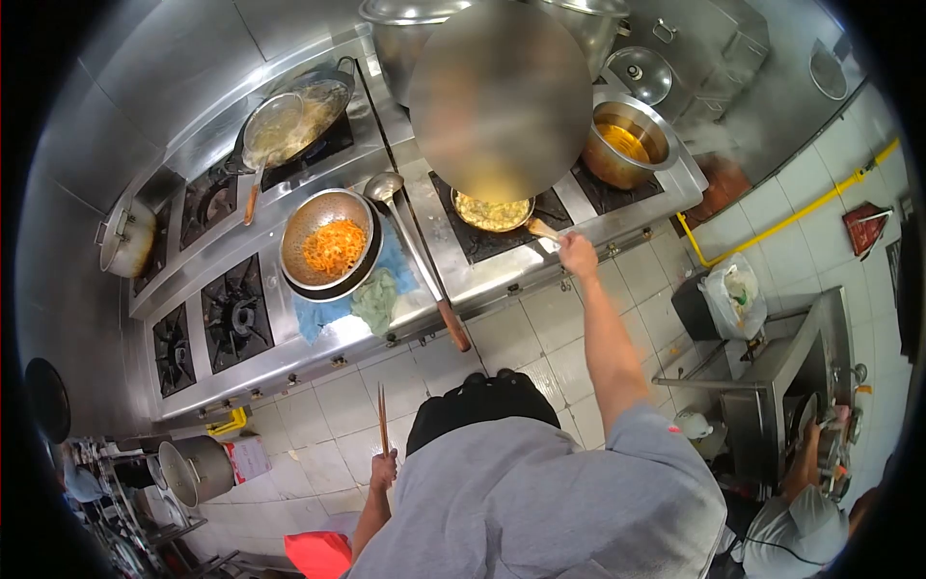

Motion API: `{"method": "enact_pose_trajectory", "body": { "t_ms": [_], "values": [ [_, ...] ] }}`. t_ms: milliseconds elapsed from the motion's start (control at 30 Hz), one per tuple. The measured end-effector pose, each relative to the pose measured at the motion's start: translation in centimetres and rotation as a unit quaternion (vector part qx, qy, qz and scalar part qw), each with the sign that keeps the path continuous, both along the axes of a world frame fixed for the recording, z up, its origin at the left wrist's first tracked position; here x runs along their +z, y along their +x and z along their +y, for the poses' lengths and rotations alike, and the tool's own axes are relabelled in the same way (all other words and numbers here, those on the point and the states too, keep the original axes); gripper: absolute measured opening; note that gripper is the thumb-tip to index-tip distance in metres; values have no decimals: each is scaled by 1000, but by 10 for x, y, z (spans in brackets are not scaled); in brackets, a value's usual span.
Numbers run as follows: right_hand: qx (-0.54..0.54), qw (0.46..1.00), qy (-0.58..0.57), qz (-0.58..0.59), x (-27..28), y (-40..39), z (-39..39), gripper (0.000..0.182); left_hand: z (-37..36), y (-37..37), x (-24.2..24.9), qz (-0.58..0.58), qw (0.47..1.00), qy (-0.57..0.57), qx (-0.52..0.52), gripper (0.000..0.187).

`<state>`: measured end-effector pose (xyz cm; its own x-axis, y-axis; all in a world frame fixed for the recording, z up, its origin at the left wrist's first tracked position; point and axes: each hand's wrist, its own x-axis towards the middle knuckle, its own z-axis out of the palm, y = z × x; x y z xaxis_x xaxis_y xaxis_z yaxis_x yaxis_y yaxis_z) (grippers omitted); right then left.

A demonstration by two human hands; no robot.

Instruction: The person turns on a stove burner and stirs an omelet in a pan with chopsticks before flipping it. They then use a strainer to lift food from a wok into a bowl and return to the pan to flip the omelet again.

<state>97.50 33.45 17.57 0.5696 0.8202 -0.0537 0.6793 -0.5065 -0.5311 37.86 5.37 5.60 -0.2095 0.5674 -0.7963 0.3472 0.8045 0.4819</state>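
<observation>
My right hand point(579, 253) is closed around the wooden handle of a frying pan point(531, 224) on the stove's right part. Yellow, egg-like food point(494, 213) covers the pan's bottom, and a round blur hides the pan's far side. Low at my left side, away from the stove, my left hand point(384, 470) grips a pair of long chopsticks point(382, 415) pointing forward. Between the hands, at the stove's front, a perforated metal bowl point(297, 230) of shredded orange food point(334, 248) sits in a dark pan. A long-handled ladle point(417, 239) lies beside it.
A pot of orange liquid point(625, 145) stands right of the frying pan. At the back left, a strainer point(274, 128) rests over a wok point(333, 106). Blue and green cloths point(374, 301) lie at the stove's edge. Another person point(793, 526) is at the lower right.
</observation>
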Motion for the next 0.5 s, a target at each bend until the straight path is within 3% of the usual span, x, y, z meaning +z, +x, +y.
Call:
{"method": "enact_pose_trajectory", "body": {
  "t_ms": [67, 133, 167, 267, 300, 400, 500],
  "values": [
    [71, 997, -16, -34, -20, -34, -5, 27, 3, 4, -3, -18, 1000, 3, 1, 33],
    [132, 984, 88, 77, -55, -74, -10, 31, 5, 9, -7, -34, 999, 9, -6, 33],
    [92, 975, 34, 200, -75, -88, -5, 34, 9, 14, -5, -41, 999, 15, -12, 33],
    [37, 968, 25, 248, -61, -82, 0, 36, 23, 30, 31, -71, 997, 15, 1, 33],
    [39, 985, 29, 163, -48, -74, -1, 36, 33, 38, 51, -86, 996, 14, 9, 33],
    [22, 992, 1, 123, -41, -47, 3, 36, 47, 42, 99, -201, 978, -19, 60, 35],
    [7, 924, -55, 378, -12, -51, 8, 32, 64, 55, 131, -264, 959, 39, 90, 38]
  ]
}}
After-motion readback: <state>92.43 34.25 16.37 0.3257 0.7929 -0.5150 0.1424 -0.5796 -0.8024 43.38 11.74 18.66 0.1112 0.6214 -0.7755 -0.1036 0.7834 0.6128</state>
